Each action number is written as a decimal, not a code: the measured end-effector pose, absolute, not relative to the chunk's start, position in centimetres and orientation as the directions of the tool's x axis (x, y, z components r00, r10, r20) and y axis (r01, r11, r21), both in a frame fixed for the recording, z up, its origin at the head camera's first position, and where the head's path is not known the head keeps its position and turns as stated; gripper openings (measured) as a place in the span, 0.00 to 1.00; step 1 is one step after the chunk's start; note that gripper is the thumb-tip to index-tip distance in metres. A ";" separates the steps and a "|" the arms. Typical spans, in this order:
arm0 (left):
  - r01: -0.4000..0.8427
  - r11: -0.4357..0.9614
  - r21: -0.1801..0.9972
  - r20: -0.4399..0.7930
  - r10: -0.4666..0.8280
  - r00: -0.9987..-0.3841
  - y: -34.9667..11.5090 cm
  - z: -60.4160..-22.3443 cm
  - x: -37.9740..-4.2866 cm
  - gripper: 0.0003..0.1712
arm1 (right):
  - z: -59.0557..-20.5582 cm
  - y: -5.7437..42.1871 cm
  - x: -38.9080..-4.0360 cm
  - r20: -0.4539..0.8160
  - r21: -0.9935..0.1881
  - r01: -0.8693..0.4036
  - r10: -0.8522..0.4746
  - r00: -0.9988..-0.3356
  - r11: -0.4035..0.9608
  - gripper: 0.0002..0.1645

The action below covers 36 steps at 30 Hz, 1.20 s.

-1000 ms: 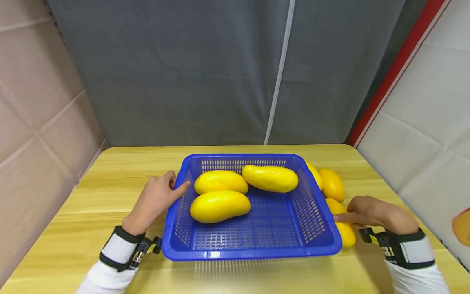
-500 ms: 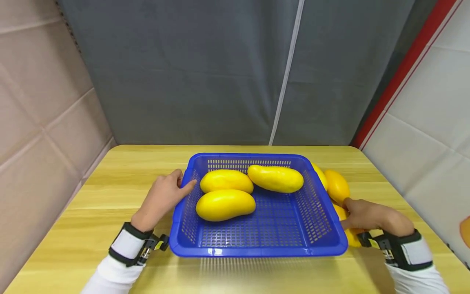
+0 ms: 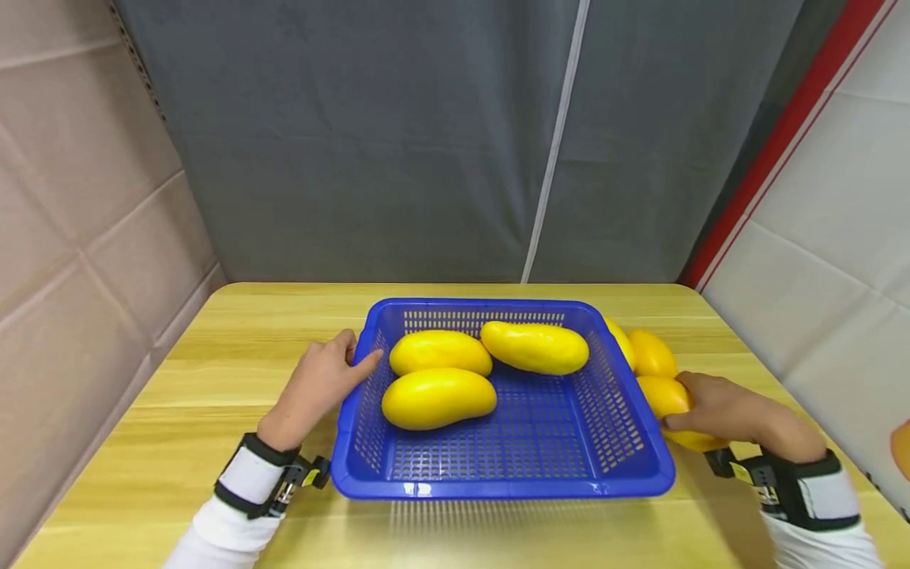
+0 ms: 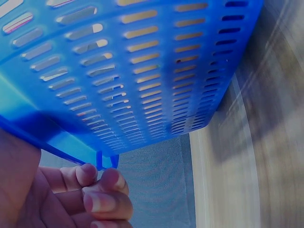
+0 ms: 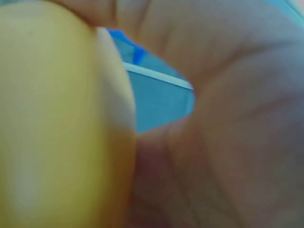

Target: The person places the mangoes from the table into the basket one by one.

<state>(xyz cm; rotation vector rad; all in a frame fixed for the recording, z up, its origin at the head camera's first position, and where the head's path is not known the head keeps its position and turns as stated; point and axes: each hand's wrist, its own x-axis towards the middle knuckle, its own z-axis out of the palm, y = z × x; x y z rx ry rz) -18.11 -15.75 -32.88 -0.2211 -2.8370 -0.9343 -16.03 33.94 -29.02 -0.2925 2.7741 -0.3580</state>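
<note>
R hand (image 3: 742, 411) hides mid of the mango (image 3: 663, 395) it grips, thumb vs fingers, just R of blue basket (image 3: 503, 489); R wrist view blurry. Vs 0.5s ago, more of that mango shows. L hand (image 3: 316, 387) pinches basket's L rim (image 3: 344, 442). 3 mangoes inside (image 3: 438, 399); 2 other mangoes (image 3: 652, 356) beyond held one, 1 part-hidden by basket wall (image 3: 607, 399)

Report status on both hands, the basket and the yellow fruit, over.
Left hand grips the basket by its left rim. Right hand grips a yellow fruit outside. Three more fruits inside. Basket's right wall stands between.
</note>
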 end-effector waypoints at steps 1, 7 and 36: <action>0.185 0.791 0.582 0.181 0.096 -0.979 -15.8 -32.9 -18.1 0.22 | -28.8 34.0 -15.9 -0.263 -0.265 -0.176 -0.246 -0.933 0.948 0.36; 0.191 0.770 0.609 0.170 0.109 -0.979 -16.1 -32.7 -18.2 0.23 | -27.0 34.2 -15.2 -0.115 -0.215 -0.197 -0.225 -0.967 0.957 0.47; 0.215 0.751 0.625 0.159 0.147 -0.976 -16.4 -33.1 -18.6 0.25 | -23.5 20.0 -16.2 -0.096 -0.092 -0.695 -0.701 -0.706 0.713 0.37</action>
